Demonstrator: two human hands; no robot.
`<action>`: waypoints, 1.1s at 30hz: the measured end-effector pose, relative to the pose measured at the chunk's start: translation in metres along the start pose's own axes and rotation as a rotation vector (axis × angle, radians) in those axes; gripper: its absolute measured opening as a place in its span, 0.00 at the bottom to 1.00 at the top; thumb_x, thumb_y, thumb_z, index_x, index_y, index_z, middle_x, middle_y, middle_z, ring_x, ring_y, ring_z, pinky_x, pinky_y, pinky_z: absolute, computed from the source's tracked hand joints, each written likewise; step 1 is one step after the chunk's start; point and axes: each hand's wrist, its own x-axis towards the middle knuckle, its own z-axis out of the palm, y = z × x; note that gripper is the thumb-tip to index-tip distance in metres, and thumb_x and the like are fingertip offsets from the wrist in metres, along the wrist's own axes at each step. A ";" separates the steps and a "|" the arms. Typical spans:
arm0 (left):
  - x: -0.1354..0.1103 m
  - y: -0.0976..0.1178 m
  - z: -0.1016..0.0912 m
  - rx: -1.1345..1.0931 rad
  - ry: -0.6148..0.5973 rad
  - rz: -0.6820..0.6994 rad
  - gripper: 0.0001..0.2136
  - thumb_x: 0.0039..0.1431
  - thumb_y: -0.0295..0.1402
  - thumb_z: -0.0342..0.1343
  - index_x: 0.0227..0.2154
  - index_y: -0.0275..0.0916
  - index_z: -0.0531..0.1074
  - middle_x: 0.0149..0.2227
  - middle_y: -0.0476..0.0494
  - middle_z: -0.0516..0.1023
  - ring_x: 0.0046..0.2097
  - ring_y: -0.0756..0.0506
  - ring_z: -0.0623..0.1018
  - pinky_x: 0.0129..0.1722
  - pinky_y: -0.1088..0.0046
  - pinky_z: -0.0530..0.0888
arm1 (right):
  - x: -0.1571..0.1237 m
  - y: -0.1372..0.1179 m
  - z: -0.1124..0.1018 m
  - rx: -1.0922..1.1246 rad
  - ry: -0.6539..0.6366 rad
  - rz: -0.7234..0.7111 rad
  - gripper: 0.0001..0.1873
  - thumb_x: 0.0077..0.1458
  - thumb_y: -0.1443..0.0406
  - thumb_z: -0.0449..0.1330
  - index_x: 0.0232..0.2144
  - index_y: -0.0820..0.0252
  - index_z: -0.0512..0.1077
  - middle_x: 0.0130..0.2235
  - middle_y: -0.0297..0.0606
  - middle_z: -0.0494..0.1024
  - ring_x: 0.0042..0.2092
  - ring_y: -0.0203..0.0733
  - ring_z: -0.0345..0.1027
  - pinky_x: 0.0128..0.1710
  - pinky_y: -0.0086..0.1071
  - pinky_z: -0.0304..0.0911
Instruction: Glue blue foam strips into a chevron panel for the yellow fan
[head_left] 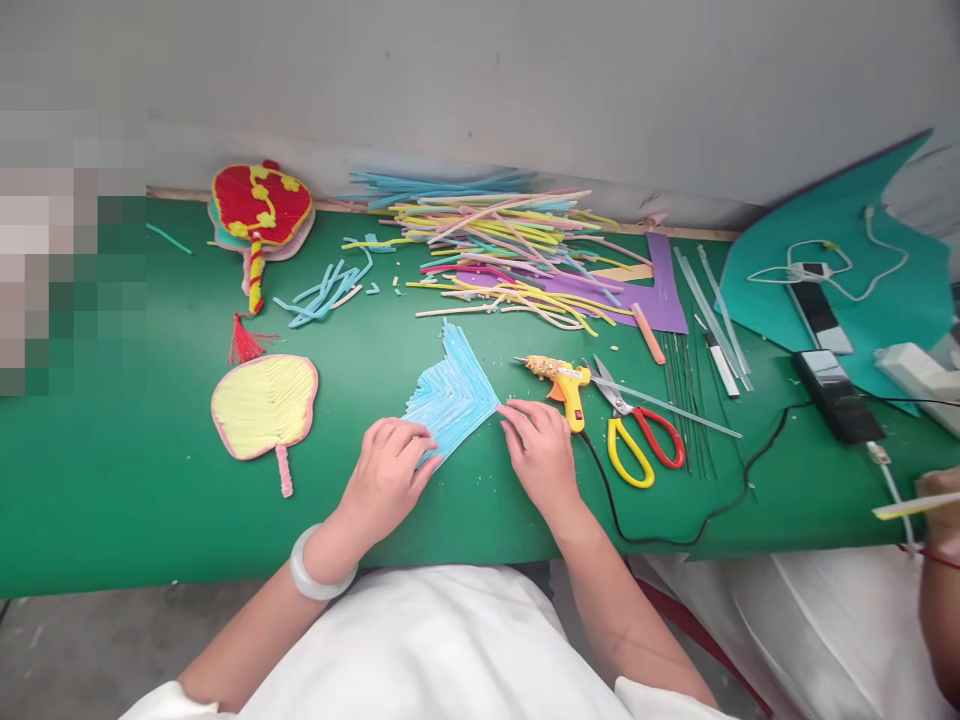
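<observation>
A blue piece made of pipe cleaners laid side by side in a V pattern lies on the green table in front of me. My left hand grips its lower left edge, fingers bent over it and the thumb near the bottom corner. At the right corner, my right hand pinches the piece between thumb and fingertips. Just right of that hand are a yellow hot glue gun with a clear glue stick in it and scissors with one red and one yellow handle.
Behind lies a heap of coloured pipe cleaners and purple sheet. To the left are a yellow fan and a red fan with a tassel. A black cord crosses the right side, near a power bank and another person's hand.
</observation>
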 end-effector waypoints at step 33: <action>-0.014 -0.019 0.002 0.166 -0.049 -0.038 0.07 0.65 0.24 0.50 0.37 0.41 0.70 0.40 0.42 0.76 0.44 0.42 0.73 0.55 0.53 0.67 | 0.009 -0.019 0.003 -0.061 -0.162 -0.127 0.09 0.64 0.69 0.55 0.39 0.58 0.76 0.39 0.40 0.78 0.43 0.44 0.66 0.51 0.42 0.58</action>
